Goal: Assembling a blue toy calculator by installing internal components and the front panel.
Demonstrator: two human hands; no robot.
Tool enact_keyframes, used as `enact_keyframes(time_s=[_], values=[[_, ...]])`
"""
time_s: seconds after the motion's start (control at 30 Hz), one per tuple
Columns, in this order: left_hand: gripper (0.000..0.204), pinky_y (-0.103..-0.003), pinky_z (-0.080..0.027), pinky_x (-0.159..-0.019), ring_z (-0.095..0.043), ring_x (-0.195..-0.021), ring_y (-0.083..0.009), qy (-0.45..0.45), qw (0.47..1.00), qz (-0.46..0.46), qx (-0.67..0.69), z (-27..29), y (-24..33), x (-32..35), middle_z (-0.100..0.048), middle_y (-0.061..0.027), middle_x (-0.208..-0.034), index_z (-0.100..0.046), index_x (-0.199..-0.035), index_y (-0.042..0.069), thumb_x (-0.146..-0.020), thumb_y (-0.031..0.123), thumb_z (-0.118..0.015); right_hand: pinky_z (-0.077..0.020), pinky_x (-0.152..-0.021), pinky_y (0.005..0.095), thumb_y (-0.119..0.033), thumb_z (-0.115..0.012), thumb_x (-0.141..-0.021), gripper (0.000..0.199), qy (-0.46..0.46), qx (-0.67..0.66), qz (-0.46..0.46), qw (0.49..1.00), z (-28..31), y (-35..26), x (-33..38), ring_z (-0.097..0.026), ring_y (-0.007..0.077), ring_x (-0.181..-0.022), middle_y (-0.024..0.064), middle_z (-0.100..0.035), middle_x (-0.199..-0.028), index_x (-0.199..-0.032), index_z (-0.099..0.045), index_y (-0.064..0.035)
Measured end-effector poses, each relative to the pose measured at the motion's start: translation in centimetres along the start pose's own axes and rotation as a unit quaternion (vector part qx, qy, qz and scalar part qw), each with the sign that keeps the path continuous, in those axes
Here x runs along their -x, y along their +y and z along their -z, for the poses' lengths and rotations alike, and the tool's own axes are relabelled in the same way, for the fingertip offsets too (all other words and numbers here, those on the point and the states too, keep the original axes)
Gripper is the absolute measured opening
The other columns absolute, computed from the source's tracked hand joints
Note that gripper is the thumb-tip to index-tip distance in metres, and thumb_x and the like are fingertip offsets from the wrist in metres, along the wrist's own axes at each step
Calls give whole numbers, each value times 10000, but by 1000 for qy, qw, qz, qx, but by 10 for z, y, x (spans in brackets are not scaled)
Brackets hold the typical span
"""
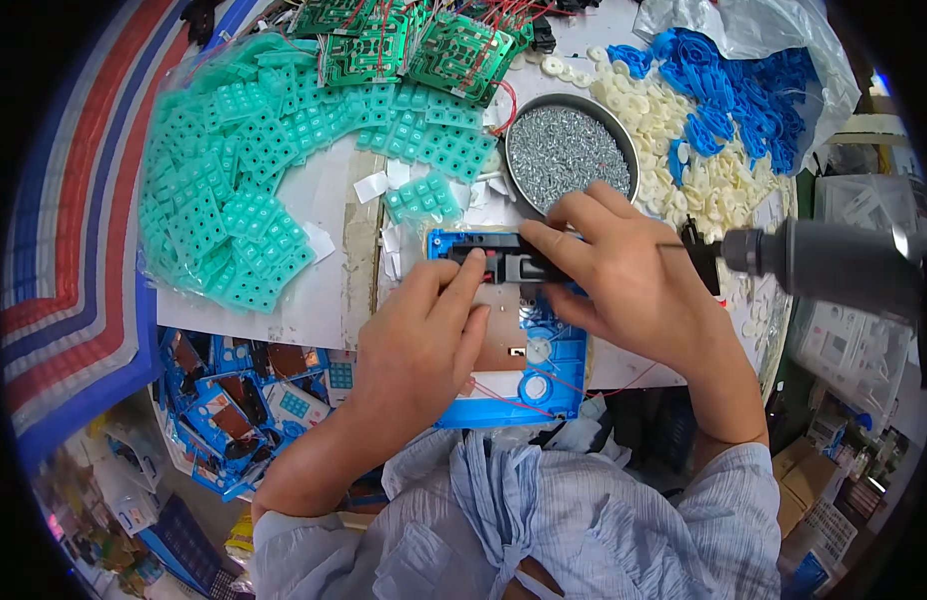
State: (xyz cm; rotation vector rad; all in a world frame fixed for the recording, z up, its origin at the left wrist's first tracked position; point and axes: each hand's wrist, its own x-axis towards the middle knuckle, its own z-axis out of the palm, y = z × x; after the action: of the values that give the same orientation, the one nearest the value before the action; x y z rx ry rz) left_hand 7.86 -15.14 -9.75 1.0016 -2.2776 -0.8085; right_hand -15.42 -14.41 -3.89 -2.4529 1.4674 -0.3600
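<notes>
A blue plastic housing (pixel 564 375) lies open on the table in front of me, with red wires and white round parts inside. A black part (pixel 504 262) sits across its upper end. My left hand (pixel 419 340) rests on the housing, its fingertips pressing the black part from the left. My right hand (pixel 624 275) grips the same black part from the right with thumb and fingers.
A grey electric screwdriver (pixel 834 262) hangs at the right. A round metal bowl of screws (pixel 569 150) stands behind the housing. Teal rubber keypads (pixel 244 190), green circuit boards (pixel 404 45), white rings (pixel 684 170) and blue parts (pixel 734 85) cover the table. A bin of blue housings (pixel 244 400) sits lower left.
</notes>
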Motion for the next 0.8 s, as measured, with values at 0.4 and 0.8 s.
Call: enact_keyframes(time_s=[0.4, 0.8], values=[[285, -389, -526, -715, -632, -772, -301, -86, 996, -6, -7, 34, -4, -29, -619, -130, -1004, -709, -1108, 30, -832, 85, -747, -541, -820, 413, -193, -695, -842, 442, 98, -98, 23, 990, 36, -11, 44, -623, 283, -957, 127, -623, -1129, -1245, -614, -32], [102, -459, -377, -950, -617, -993, -218, -147, 922, -267, -237, -56, -27, -178, -623, -26, -873, -690, -873, 139, -834, 215, -746, -473, -849, 330, -376, -565, -963, 658, 479, -283, -139, 819, 110, 120, 111, -629, 235, -927, 238, -664, -1199, -1419, -456, 86]])
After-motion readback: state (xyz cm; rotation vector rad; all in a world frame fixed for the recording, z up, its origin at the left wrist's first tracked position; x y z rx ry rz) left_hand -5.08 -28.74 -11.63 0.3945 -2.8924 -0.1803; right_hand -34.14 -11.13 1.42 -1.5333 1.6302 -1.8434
